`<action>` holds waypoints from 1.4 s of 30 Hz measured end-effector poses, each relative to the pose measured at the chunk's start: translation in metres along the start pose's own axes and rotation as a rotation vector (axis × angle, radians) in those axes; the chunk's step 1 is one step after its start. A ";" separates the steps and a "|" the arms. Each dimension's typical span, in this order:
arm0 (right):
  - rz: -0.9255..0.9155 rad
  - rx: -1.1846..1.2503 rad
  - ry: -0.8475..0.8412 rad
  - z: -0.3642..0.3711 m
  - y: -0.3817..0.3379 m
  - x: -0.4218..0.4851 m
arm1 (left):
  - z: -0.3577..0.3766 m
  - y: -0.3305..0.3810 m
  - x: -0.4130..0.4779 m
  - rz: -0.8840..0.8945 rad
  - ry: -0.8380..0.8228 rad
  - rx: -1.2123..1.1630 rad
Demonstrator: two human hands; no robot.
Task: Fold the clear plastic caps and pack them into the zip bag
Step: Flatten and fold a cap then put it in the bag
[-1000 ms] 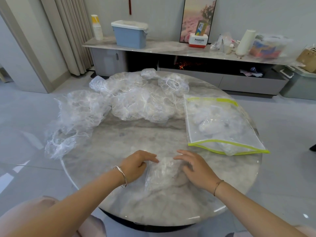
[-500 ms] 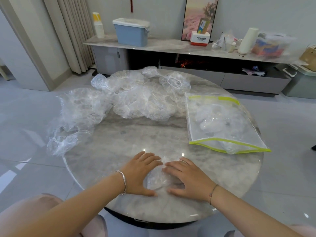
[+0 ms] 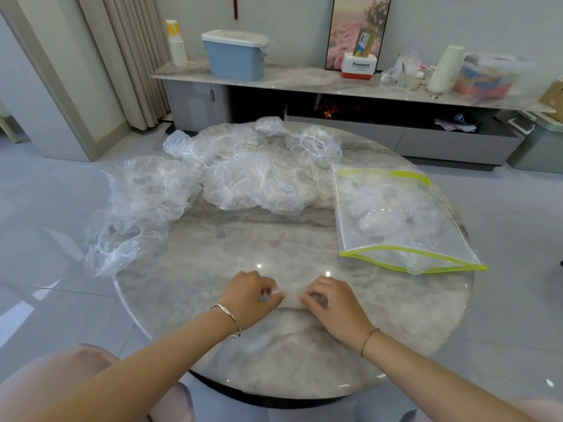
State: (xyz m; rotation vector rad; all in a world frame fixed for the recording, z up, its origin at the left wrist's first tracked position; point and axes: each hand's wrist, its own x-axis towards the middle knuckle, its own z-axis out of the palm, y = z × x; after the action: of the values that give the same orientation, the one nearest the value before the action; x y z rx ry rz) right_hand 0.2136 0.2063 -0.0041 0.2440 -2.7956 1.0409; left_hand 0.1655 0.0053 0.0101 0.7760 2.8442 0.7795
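A small folded clear plastic cap (image 3: pixel 291 296) lies on the round marble table (image 3: pixel 274 360) near its front edge. My left hand (image 3: pixel 249 296) pinches its left end with curled fingers. My right hand (image 3: pixel 332 303) pinches its right end the same way. A heap of loose clear plastic caps (image 3: pixel 243 178) covers the far and left part of the table, some hanging over the left rim. A clear zip bag (image 3: pixel 396 214) with a yellow-green edge lies at the right, with folded caps inside.
Behind the table runs a long low cabinet (image 3: pixel 335 83) carrying a blue lidded bin (image 3: pixel 234 54), a white box, a paper roll and a plastic tub. Curtains hang at the back left. Glossy grey floor tiles surround the table.
Both hands had pressed flat on the cap, then curled their fingers and now pinch its two ends. The cap has been squeezed into a narrower bundle.
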 end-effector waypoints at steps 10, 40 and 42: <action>0.267 0.124 -0.041 -0.008 0.000 0.013 | 0.000 0.004 0.007 0.094 -0.013 0.084; 0.368 0.371 0.770 -0.162 0.044 -0.002 | 0.049 0.115 0.137 0.248 -0.012 -0.037; 0.218 0.188 0.824 -0.157 0.041 0.001 | 0.058 0.112 0.154 0.245 -0.029 -0.040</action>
State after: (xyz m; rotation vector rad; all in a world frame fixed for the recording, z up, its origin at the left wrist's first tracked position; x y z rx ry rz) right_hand 0.2171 0.3405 0.0874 -0.3969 -2.0070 1.1138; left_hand 0.0952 0.1909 0.0229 1.1344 2.7309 0.8430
